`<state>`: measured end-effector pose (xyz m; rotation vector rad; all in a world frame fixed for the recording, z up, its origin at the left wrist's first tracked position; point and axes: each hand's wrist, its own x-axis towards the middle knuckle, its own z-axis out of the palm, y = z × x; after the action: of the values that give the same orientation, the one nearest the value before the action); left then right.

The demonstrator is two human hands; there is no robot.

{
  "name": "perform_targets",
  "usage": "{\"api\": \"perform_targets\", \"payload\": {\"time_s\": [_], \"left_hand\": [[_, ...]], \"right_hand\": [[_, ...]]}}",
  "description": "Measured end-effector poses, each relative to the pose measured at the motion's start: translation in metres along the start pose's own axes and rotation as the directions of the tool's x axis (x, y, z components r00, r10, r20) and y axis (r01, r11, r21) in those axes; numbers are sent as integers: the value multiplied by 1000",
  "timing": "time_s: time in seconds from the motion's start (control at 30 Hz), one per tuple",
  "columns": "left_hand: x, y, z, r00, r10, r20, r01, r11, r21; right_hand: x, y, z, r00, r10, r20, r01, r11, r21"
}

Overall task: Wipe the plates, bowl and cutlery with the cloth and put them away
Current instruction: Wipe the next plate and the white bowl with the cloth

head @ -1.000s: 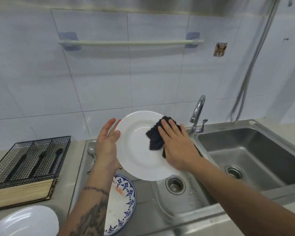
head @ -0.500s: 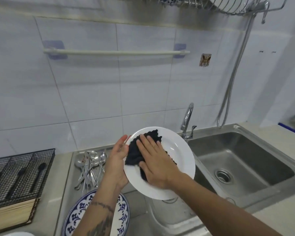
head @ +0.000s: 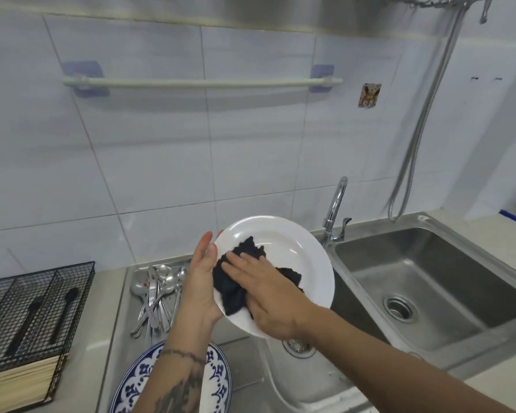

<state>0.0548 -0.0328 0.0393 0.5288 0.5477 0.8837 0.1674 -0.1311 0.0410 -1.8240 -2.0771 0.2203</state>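
Left hand grasps the white plate by its left rim, tilted, above the sink. Right hand, fingers straight, presses the dark cloth flat into the plate. Cutlery lies on the drainboard beside a blue-patterned plate.

My steel sink unit carries a pile of spoons and 1 blue-patterned plate on its drainboard. On the counter beside it sits a black wire basket.
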Motion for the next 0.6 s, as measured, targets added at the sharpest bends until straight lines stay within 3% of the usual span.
{"api": "perform_targets", "payload": {"time_s": [0.1, 0.2, 0.37, 0.5, 0.6], "left_hand": [[5, 14, -16, 996, 82, -46, -82, 997, 4], [5, 22, -23, 990, 116, -82, -115, 993, 28], [6, 18, -14, 995, 89, -36, -86, 993, 82], [-1, -6, 14, 999, 16, 42, -22, 988, 151], [-3, -16, 22, 998, 3, 60, -13, 987, 161]], "right_hand": [[-11, -3, -6, 994, -46, 96, 37, 995, 93], [-20, 13, -18, 992, 34, 122, -30, 999, -37], [-17, 60, -22, 965, 241, -105, -262, 907, -330], [2, 65, -16, 885, 362, -292, -425, 885, -189], [12, 39, -7, 923, 267, -278, -298, 951, -76]]}}
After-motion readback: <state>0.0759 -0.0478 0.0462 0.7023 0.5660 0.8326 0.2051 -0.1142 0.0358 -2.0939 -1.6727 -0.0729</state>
